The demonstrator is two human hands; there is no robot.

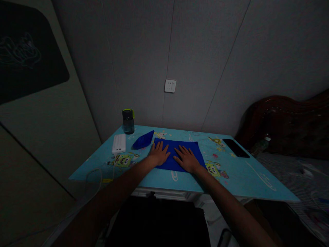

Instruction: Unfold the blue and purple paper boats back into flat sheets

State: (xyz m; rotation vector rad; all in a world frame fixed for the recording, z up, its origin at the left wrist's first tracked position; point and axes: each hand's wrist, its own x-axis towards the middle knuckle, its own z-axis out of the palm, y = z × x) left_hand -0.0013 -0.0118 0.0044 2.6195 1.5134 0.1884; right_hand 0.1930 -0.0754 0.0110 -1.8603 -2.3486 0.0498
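Observation:
A sheet of blue paper [177, 167] lies flat on the table in front of me. My left hand [159, 154] rests on its left side, fingers spread and palm down. On the right side of the sheet my right hand [187, 159] lies flat too, its fingers apart. Neither hand grips anything. Just left of the sheet sits a folded blue paper boat [144, 140], apart from both hands. The parts of the sheet beneath my palms are hidden.
The table [159, 183] has a light blue cartoon-print top. A dark water bottle [128, 121] and a white power bank [119, 143] with a cable stand at the left. A black phone [235, 148] lies at the right. Behind is a wall with a socket [170, 85].

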